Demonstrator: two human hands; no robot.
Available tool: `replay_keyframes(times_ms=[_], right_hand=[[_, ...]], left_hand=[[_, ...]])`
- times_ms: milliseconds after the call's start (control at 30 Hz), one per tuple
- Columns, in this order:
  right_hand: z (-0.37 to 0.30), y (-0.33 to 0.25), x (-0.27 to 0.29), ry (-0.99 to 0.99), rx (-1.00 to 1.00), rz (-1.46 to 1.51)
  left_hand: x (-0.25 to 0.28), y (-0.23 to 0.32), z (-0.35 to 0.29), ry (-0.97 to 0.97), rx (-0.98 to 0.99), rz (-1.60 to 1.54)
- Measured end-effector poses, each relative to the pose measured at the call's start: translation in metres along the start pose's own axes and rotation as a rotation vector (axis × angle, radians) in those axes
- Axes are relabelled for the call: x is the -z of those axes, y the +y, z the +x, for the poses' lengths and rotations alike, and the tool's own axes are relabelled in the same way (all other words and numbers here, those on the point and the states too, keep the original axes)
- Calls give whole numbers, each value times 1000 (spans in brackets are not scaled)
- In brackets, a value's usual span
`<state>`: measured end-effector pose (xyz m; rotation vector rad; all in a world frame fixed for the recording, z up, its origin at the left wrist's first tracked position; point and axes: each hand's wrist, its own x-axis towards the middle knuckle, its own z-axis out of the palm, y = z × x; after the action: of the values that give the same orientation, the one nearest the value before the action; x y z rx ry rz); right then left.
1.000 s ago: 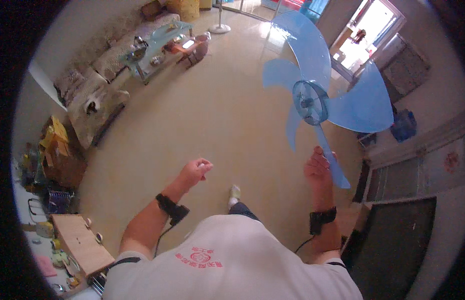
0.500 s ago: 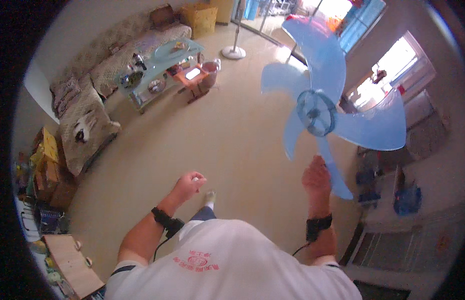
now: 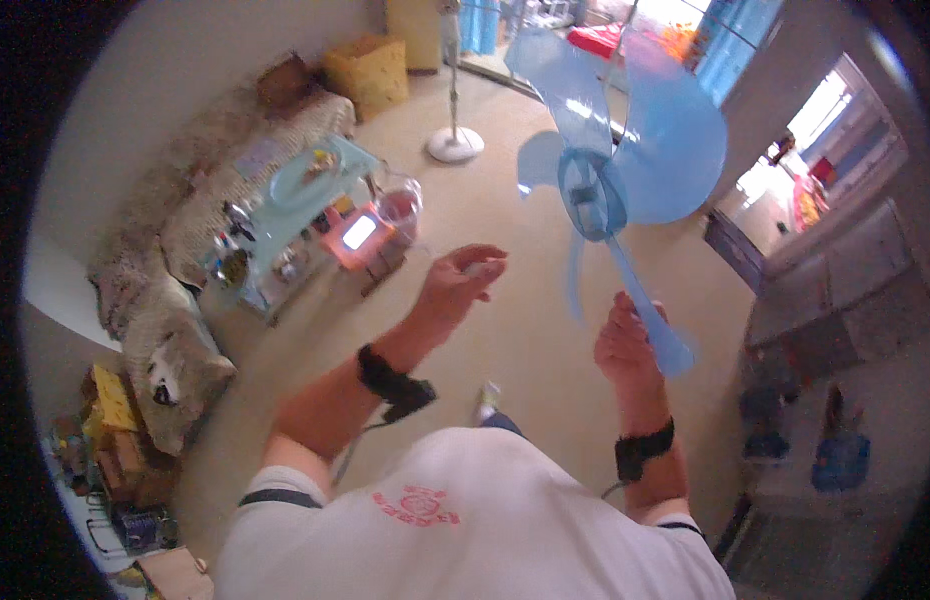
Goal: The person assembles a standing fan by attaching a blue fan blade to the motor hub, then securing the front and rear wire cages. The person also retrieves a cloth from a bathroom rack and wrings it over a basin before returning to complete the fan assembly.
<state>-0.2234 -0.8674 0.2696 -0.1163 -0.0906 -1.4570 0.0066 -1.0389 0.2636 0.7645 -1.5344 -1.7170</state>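
A translucent blue fan blade (image 3: 675, 150) with several broad petals and a round hub is held up in front of me on the right. My right hand (image 3: 627, 338) grips it by its lowest petal, the fingers closed around it. To the left of the fan blade, and apart from it, my left hand (image 3: 463, 282) is raised with curled fingers. Something small and pale shows between its thumb and fingers, too small to name. Black straps with cords circle both wrists.
Ahead, a white fan stand (image 3: 455, 145) with a round base stands on the floor. Left of it are a glass coffee table (image 3: 290, 205) with clutter, an orange stool (image 3: 350, 245), a bucket (image 3: 400, 208) and a quilted sofa (image 3: 165, 330). Grey cabinets (image 3: 835, 290) line the right.
My left hand has risen forward and to the right, nearer the fan blade. The fan blade has turned and tilted in my right hand. The fan stand and coffee table appear nearer.
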Motion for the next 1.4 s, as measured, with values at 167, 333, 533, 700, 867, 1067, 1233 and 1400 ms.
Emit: replay_keyframes(times_ms=[167,333,533,700,867,1067,1233,1400], right_hand=[[133,-88,21,66,0,-150],[245,-149,50,43,-74,-211],[393,-218,92,157,-155,-192],[494,-275,117,250,-139,-352],[605,-364,139,313,-255,-487],[729,-449,174,263,-400,-902],[851,-485,186,138,-508,-939],[966,-502,185,-18,-606,-929]], left_hand=[[-26,26,165,21,28,-274],[-7,17,297,53,26,-446],[45,-11,457,80,64,-525],[76,-23,576,92,65,-529],[94,-24,707,72,93,-550],[140,-54,810,76,-24,-595],[180,-35,859,110,19,-647],[247,-22,918,252,27,-366]])
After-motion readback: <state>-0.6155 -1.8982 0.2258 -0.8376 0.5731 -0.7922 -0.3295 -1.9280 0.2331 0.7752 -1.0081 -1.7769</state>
